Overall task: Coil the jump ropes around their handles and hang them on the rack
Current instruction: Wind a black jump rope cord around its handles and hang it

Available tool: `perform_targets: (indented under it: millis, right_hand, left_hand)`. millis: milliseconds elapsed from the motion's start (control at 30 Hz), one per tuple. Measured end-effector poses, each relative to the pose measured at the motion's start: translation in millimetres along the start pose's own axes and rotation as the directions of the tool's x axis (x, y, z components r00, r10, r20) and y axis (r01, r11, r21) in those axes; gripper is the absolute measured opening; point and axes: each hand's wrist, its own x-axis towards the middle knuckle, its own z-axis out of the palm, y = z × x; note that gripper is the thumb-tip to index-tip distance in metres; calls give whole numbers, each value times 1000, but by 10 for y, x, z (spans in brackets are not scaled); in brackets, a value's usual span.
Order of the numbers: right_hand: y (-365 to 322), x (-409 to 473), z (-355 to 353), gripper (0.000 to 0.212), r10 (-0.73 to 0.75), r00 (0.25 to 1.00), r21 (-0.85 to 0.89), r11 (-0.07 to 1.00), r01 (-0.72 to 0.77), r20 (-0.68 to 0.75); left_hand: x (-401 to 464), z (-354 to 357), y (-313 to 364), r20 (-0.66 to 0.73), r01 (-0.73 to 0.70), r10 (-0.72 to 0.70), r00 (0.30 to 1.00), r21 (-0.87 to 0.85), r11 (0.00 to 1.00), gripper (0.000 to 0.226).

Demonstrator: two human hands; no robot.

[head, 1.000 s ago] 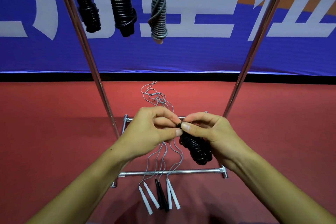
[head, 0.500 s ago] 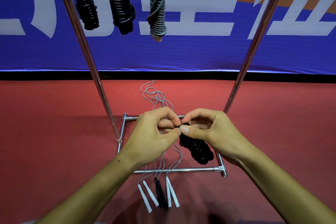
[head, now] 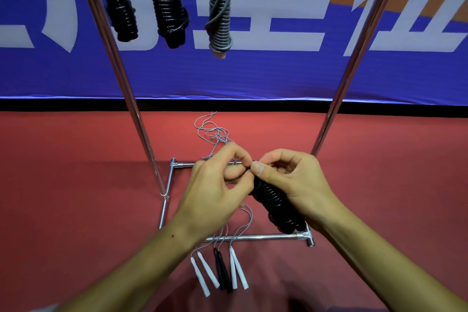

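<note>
A black jump rope (head: 278, 206), coiled tight round its handles, hangs slanted between my hands above the rack's base. My right hand (head: 293, 182) grips its upper end, thumb on top. My left hand (head: 215, 190) pinches the rope's end at the same spot with curled fingers. Two black coiled ropes (head: 167, 0) and a grey coiled rope (head: 220, 10) hang from the top of the metal rack (head: 354, 58). On the red floor lie loose grey ropes (head: 215, 132) with white handles (head: 205, 273) and black handles (head: 222, 273).
The rack's two chrome uprights slant up at left (head: 121, 78) and right, joined low down by a rectangular base frame (head: 253, 237). A blue banner with white letters (head: 278, 71) closes off the back. The floor is red mat.
Both hands have risen slightly and the coiled black rope has tilted with them. The fingers of both hands have shifted at the rope's upper end.
</note>
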Motion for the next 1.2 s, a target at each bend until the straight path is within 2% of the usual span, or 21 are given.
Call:
perform_targets:
  millis: [133, 233, 300, 400, 633, 733, 800, 900, 1067, 1200]
  right_hand:
    - [29, 8, -3, 30, 10, 1000, 21, 1000, -10, 2]
    - [37, 3, 2, 26, 19, 999, 6, 1000, -19, -38]
    - [47, -6, 27, 25, 12, 998, -10, 1000, -12, -65]
    - [57, -26, 94, 27, 22, 995, 22, 1000, -20, -92]
    - [103, -44, 172, 31, 68, 993, 94, 994, -59, -97]
    - [109, -33, 152, 30, 87, 995, 171, 982, -80, -37]
    - [82, -31, 98, 22, 107, 993, 223, 968, -116, 52]
    - [67, -25, 7, 24, 121, 982, 188, 971, -147, 144]
    - [93, 18, -28, 20, 139, 976, 259, 949, -181, 170]
    - [76, 4, -29, 16, 124, 978, 192, 969, -156, 170]
  left_hand:
    - [4, -48, 14, 100, 11, -17, 995, 58, 998, 14]
    - [2, -65, 45, 191, 127, -122, 974, -14, 992, 34]
    - [9, -51, 50, 158, 171, -161, 974, -49, 984, 40]
    - [32, -59, 9, 102, 212, -205, 973, -70, 975, 36]
    - [24, -51, -65, 62, 194, -191, 980, -41, 980, 24]
    - [58, -64, -63, 56, 244, -239, 969, -98, 965, 21]
    - [95, -107, -64, 71, 293, -286, 956, -151, 944, 20]
    - [126, -177, -59, 118, 321, -303, 946, -195, 927, 18]
    - [104, -207, -50, 151, 261, -238, 959, -156, 953, 18]
    - [81, -190, -79, 144, 228, -205, 968, -171, 958, 18]
